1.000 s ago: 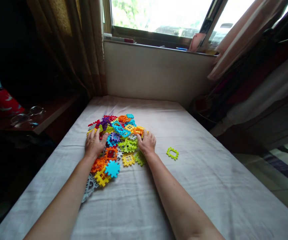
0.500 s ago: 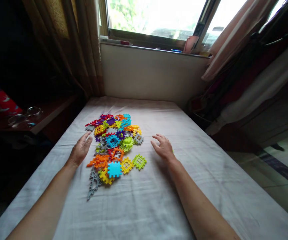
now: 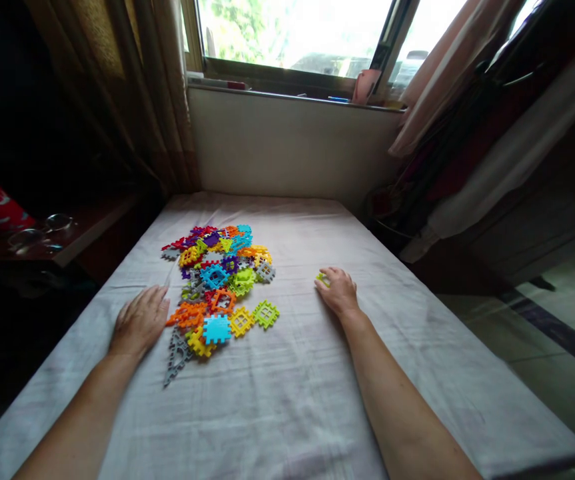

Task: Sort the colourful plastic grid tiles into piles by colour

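A green piece [image 3: 322,279] is showing at the fingertips of the right hand [image 3: 338,293]

In the head view, the right hand is curling its fingers partway over the green piece, which is peeking out on the side toward the heap of colorful pieces [image 3: 216,329] (whether thumb and fingers are actually pinching it, I can't tell). The left hand [image 3: 142,320] is resting palm down on the sheet [image 3: 267,407], its fingers extending nearly straight, close together and gripping nothing visible, just beside the heap. The heap is lying between both hands.
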Motion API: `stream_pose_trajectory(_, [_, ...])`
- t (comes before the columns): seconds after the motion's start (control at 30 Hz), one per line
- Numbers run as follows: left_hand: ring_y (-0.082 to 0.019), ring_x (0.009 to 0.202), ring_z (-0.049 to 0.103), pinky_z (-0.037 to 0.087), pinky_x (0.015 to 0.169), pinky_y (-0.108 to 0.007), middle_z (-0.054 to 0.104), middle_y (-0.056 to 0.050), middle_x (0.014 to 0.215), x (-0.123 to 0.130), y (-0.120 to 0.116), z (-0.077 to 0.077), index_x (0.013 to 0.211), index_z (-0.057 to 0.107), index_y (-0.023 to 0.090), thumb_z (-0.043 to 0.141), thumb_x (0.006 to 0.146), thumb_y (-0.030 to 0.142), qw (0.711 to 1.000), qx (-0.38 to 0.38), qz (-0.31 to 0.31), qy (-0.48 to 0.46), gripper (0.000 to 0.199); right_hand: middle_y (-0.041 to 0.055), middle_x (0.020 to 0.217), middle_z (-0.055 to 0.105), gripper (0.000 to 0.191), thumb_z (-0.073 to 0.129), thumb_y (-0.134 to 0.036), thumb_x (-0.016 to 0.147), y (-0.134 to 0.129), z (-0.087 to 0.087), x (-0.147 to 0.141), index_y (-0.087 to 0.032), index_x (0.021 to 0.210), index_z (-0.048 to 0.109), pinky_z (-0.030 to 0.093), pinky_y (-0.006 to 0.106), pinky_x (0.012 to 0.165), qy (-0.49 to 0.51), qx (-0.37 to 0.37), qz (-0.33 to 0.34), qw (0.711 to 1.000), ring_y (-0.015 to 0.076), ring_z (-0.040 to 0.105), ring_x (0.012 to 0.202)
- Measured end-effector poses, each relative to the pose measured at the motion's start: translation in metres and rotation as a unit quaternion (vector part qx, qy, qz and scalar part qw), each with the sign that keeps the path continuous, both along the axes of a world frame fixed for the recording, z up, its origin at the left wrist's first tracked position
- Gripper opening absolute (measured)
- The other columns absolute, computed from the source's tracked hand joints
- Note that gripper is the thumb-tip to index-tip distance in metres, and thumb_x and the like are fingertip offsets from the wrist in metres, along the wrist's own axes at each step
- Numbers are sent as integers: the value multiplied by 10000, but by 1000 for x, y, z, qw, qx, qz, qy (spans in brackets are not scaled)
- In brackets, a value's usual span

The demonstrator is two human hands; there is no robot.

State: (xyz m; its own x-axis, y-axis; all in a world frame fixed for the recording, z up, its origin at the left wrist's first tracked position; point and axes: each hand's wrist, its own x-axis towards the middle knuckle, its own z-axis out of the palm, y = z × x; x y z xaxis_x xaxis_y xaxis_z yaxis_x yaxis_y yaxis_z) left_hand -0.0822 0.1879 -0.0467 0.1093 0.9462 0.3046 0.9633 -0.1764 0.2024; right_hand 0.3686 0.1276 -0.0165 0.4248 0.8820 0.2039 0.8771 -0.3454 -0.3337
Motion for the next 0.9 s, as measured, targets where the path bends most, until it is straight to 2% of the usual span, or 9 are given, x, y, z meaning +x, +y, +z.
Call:
stream_pose_trajectory(0.1, [-285, 1363, 511, 362, 1164, -462, 578, -161, 1452, -3, -5, 0, 1387, 587, 134, 257, 953, 369, 999, -4, 7, 39, 594, 133, 1364, 624, 309, 648, -286, 881, 1, -4, -6, -233, 1173, 737, 436, 473, 1019, 2, 31, -15, 999, 318, 556, 1249])
stream_pose_trajectory(0.17, [-284, 1370, 505, 356, 1169, -462, 570, -161, 1461, -2, -8, 3, 1393, 586, 132, 247, 959, 359, 999, -11, 23, 42, 596, 129, 1341, 642, 283, 636, -266, 888, -3, -7, -17, -223, 1148, 740, 427, 463, 1033, 5, 79, 20, 997, 304, 568, 1236])
stream_pose_trajectory(0.27, [-307, 1397, 471, 346, 1169, -503, 537, -155, 1496, 2, -10, 9, 1395, 592, 162, 259, 966, 383, 996, -23, 68, 45, 586, 106, 1189, 719, 223, 624, -278, 907, -12, -10, -41, -211, 1084, 742, 455, 393, 1004, 31, 120, 169, 978, 248, 634, 1121])
stream_pose_trajectory(0.37, [-366, 1410, 439, 334, 1158, -575, 495, -182, 1525, 6, -13, 14, 1397, 593, 158, 276, 963, 451, 992, -37, 110, 51, 612, 85, 1091, 743, 251, 666, -382, 900, -20, -8, -64, -219, 1081, 726, 484, 361, 945, 43, 109, 319, 941, 226, 659, 1036])
stream_pose_trajectory(0.5, [-374, 1419, 425, 322, 1168, -576, 467, -193, 1542, 8, -14, 19, 1419, 567, 136, 266, 950, 507, 990, -70, 114, 54, 669, 113, 1153, 712, 553, 773, -570, 777, -26, -3, -78, -199, 1178, 688, 485, 410, 941, 20, 70, 402, 913, 265, 633, 1058])
stream_pose_trajectory(0.6, [-359, 1433, 411, 313, 1178, -560, 461, -176, 1551, 8, -15, 22, 1429, 557, 148, 251, 946, 518, 989, -84, 113, 54, 681, 119, 1203, 686, 622, 811, -564, 731, -29, -1, -79, -200, 1216, 673, 473, 441, 963, 8, 53, 419, 907, 282, 610, 1091])
stream_pose_trajectory(0.8, [-364, 1434, 404, 303, 1181, -567, 460, -172, 1552, 6, -15, 21, 1428, 557, 158, 270, 936, 522, 989, -85, 109, 46, 676, 107, 1159, 699, 449, 763, -400, 799, -29, -5, -81, -200, 1193, 683, 471, 415, 948, 9, 70, 407, 911, 260, 618, 1052])
stream_pose_trajectory(0.9, [-358, 1443, 391, 298, 1183, -562, 454, -165, 1558, 6, -15, 21, 1437, 547, 164, 263, 934, 525, 989, -90, 107, 48, 681, 105, 1171, 701, 416, 738, -370, 815, -23, -10, -70, -216, 1198, 687, 454, 406, 962, -3, 113, 342, 933, 259, 612, 1079])
